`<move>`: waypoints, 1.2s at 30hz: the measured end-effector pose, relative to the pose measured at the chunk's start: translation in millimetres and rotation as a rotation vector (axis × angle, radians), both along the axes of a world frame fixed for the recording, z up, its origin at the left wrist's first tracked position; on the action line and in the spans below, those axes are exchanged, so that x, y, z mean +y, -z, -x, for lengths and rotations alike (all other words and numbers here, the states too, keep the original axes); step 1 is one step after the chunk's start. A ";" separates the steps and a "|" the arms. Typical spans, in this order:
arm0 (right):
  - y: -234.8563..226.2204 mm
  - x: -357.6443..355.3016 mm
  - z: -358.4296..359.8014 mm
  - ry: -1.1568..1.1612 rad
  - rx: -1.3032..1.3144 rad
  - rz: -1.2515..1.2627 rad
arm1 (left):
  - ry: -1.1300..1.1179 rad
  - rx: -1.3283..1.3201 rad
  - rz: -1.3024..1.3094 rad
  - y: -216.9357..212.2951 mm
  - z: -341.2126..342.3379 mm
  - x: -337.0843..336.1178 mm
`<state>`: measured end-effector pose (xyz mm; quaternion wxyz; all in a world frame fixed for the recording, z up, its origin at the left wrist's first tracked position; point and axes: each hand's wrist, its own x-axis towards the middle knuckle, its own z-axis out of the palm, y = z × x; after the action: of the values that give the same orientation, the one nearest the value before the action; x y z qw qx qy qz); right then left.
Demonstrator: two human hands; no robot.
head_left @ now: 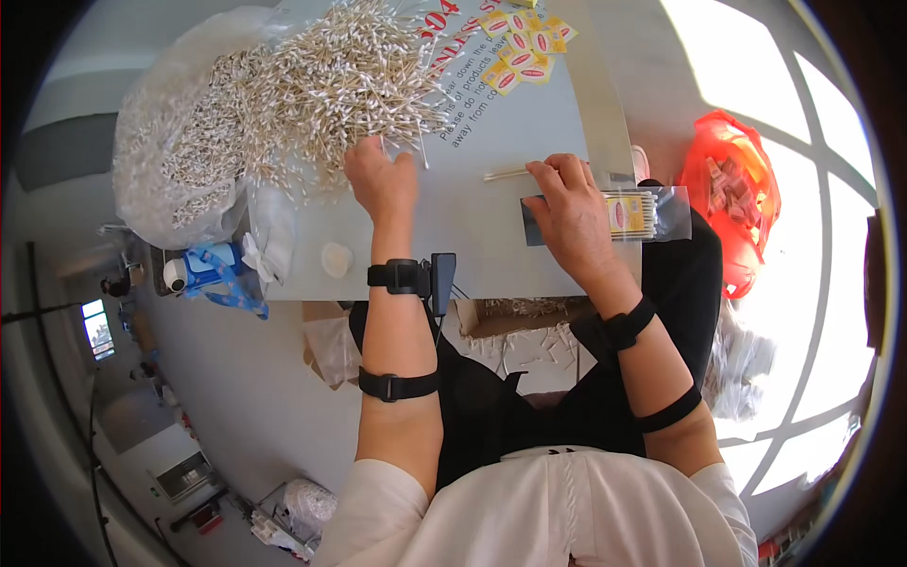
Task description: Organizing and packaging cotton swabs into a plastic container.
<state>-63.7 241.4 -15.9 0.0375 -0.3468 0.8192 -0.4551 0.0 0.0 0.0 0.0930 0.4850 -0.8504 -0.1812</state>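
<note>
My left hand [383, 184] reaches to the near edge of a big loose heap of cotton swabs [345, 80]. Its fingers are curled, and a gap shows between thumb and fingers; the tips are partly hidden among the swabs. Between the thumb and fingers of my right hand [572, 213] are a few cotton swabs [505, 174], their ends pointing left. Under and beside that hand lies a clear plastic bag [673, 213]. A row of swabs and a yellow label card [624, 214] show in the bag, which overhangs the table's right edge.
Several yellow label cards [520, 52] lie at the far right of the grey table [453, 236]. A big clear bag of swabs [179, 142] stands at the left, near a blue-and-white container [203, 269]. An open carton [520, 319] is below; a red bag [732, 198] sits right.
</note>
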 end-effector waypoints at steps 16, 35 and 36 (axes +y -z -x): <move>10.6 -14.3 -0.9 0.014 0.212 -0.009 | 0.643 -0.054 0.411 -26.6 33.9 -94.5; 9.2 -12.5 -1.7 -0.049 0.238 -0.001 | 0.598 0.101 0.553 -57.2 21.2 -108.1; 9.7 -11.4 -1.2 -0.045 0.236 -0.007 | 0.596 0.117 0.509 -58.3 21.5 -101.2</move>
<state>-62.6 230.1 -25.6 -0.0477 -0.4164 0.8116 -0.4071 -21.5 -101.2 58.3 0.2016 0.1671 -0.9650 -0.0109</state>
